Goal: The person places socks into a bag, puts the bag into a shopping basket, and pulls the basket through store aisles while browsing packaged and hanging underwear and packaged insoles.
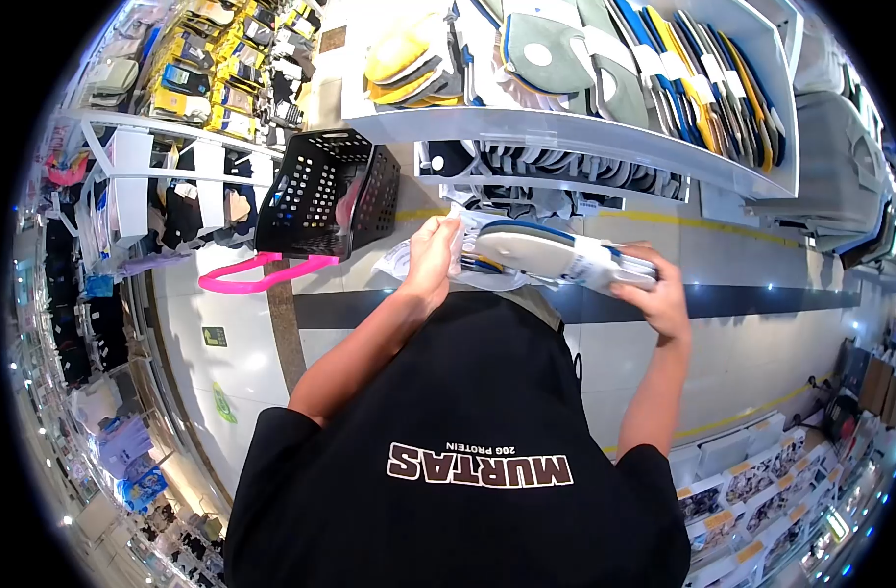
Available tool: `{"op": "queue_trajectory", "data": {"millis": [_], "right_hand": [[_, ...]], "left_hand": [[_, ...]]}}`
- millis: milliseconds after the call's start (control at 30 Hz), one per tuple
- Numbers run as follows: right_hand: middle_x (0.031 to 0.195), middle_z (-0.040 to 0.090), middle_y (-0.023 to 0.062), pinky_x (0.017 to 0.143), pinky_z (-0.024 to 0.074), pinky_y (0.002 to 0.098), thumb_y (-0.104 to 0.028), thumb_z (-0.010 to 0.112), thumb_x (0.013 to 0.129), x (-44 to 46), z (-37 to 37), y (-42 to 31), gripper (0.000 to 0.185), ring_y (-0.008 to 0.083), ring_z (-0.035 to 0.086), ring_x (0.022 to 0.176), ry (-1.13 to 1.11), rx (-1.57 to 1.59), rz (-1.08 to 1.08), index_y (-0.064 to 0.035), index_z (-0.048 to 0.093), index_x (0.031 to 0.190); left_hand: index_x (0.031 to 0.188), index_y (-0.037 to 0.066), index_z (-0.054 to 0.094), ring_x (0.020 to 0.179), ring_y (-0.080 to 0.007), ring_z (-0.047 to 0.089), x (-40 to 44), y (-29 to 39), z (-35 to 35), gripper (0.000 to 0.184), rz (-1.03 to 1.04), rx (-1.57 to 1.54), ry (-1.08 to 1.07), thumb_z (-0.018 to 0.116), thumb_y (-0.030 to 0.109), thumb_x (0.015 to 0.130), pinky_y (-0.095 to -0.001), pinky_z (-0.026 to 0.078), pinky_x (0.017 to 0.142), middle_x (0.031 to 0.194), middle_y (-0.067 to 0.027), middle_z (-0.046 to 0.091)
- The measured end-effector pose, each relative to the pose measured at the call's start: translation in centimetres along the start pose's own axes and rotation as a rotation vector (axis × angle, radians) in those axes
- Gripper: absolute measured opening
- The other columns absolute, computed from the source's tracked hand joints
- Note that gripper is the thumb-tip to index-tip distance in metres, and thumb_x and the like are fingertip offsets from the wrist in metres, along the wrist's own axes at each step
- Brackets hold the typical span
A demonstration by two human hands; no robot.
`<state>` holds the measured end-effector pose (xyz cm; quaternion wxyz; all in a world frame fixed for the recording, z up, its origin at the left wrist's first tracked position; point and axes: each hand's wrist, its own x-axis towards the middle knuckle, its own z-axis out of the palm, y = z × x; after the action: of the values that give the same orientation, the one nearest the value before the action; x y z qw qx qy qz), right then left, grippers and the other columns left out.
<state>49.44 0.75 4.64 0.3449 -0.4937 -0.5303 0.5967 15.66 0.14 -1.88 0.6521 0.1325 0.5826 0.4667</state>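
My right hand (655, 292) is closed round one end of a banded bundle of grey, white and blue socks (536, 252), held out in front of my body. My left hand (433, 257) pinches the edge of a clear plastic bag (401, 262) beside the bundle's other end. More coloured socks show through the plastic under the bundle. Where the bundle's left end meets the bag, I cannot tell how far it lies inside.
A white shelf bin (605, 149) of banded socks stands ahead, with more socks below. A black basket (311, 196) with a pink handle (262, 274) sits on the floor ahead left. Sock racks (188, 176) line the left; grey items (830, 167) hang at right.
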Motion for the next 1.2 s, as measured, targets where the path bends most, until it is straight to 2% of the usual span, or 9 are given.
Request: {"op": "queue_trajectory", "data": {"millis": [167, 267, 433, 633, 733, 867, 1000, 1133, 1200], "right_hand": [[0.114, 0.065, 0.0066, 0.090, 0.0535, 0.0314, 0.002, 0.078, 0.076, 2.5, 3.0, 3.0, 0.043, 0.0186, 0.062, 0.106, -0.081, -0.063, 0.166, -0.0021, 0.066, 0.117], [0.116, 0.066, 0.0078, 0.093, 0.0513, 0.0312, 0.002, 0.079, 0.075, 3.9, 4.1, 4.4, 0.044, 0.0175, 0.062, 0.107, -0.169, -0.191, 0.094, -0.0015, 0.066, 0.117], [0.117, 0.067, 0.0073, 0.096, 0.0477, 0.0309, -0.009, 0.082, 0.074, 5.4, 7.8, 4.6, 0.047, 0.0165, 0.061, 0.107, -0.356, -0.072, 0.107, -0.0017, 0.067, 0.117], [0.115, 0.062, 0.0183, 0.093, 0.0476, 0.0401, -0.013, 0.075, 0.076, 6.1, 14.9, 10.1, 0.049, 0.0333, 0.061, 0.108, -0.373, -0.461, -0.148, -0.0071, 0.061, 0.123], [0.120, 0.056, 0.0218, 0.095, 0.0456, 0.0447, -0.015, 0.072, 0.078, 7.1, 17.0, 12.9, 0.055, 0.0404, 0.056, 0.111, -0.473, -0.498, -0.129, -0.0103, 0.055, 0.131], [0.134, 0.052, 0.0221, 0.105, 0.0405, 0.0456, -0.021, 0.070, 0.077, 7.8, 17.0, 11.6, 0.062, 0.0391, 0.052, 0.123, -0.516, -0.847, -0.168, -0.0095, 0.052, 0.135], [0.143, 0.047, 0.0190, 0.110, 0.0365, 0.0444, -0.031, 0.075, 0.079, 9.0, 15.4, 12.2, 0.055, 0.0386, 0.042, 0.134, -0.610, -0.410, -0.061, -0.0155, 0.062, 0.129], [0.127, 0.055, 0.0094, 0.098, 0.0430, 0.0481, -0.036, 0.076, 0.080, 7.2, 17.1, 10.7, 0.043, 0.0311, 0.049, 0.120, -0.383, -0.847, 0.008, -0.0156, 0.069, 0.117], [0.118, 0.055, 0.0065, 0.092, 0.0419, 0.0492, -0.034, 0.078, 0.077, 7.2, 17.9, 12.4, 0.035, 0.0281, 0.051, 0.113, -0.262, -0.975, -0.138, -0.0178, 0.073, 0.107]], "left_hand": [[0.095, 0.012, 0.057, 0.063, -0.0052, 0.050, 0.0, -0.4, -0.4, 0.020, 0.052, 0.058, 0.006, 0.057, 0.031, 0.101, -0.0236, 0.036, 0.051, 0.078, 0.0031, 0.057], [0.094, 0.010, 0.060, 0.066, -0.0046, 0.051, -0.6, -0.9, 0.0, 0.020, 0.105, 0.117, 0.052, 0.057, 0.029, 0.101, -0.0226, 0.039, 0.055, 0.081, 0.0027, 0.060], [0.094, 0.007, 0.062, 0.069, -0.0044, 0.053, -1.0, -1.7, 0.5, 0.017, 0.146, 0.194, 0.040, 0.059, 0.022, 0.101, -0.0221, 0.043, 0.063, 0.081, 0.0022, 0.062], [0.092, 0.005, 0.063, 0.066, -0.0043, 0.046, -1.2, -2.0, 2.7, 0.018, 0.205, 0.022, 0.035, 0.060, 0.022, 0.100, -0.0232, 0.039, 0.061, 0.076, 0.0048, 0.055], [0.093, 0.006, 0.062, 0.067, -0.0039, 0.047, -1.6, -1.3, 3.3, 0.017, 0.231, 0.034, 0.104, 0.059, 0.021, 0.101, -0.0231, 0.039, 0.058, 0.079, 0.0039, 0.056], [0.093, 0.007, 0.061, 0.069, -0.0034, 0.049, -1.8, -0.7, 1.3, 0.019, 0.182, 0.006, 0.093, 0.057, 0.023, 0.102, -0.0227, 0.041, 0.060, 0.080, 0.0031, 0.057], [0.091, 0.007, 0.061, 0.067, -0.0035, 0.049, -1.8, -0.2, -0.1, 0.020, 0.167, 0.049, 0.096, 0.056, 0.023, 0.102, -0.0229, 0.040, 0.059, 0.081, 0.0021, 0.059], [0.094, 0.007, 0.060, 0.072, -0.0035, 0.050, -1.4, -1.7, 0.9, 0.018, 0.136, -0.019, 0.016, 0.056, 0.022, 0.102, -0.0229, 0.041, 0.064, 0.085, 0.0020, 0.060], [0.092, 0.008, 0.059, 0.073, -0.0038, 0.050, -1.8, -1.6, 1.7, 0.018, 0.110, 0.017, 0.021, 0.055, 0.023, 0.102, -0.0226, 0.041, 0.066, 0.084, 0.0024, 0.058]]}}
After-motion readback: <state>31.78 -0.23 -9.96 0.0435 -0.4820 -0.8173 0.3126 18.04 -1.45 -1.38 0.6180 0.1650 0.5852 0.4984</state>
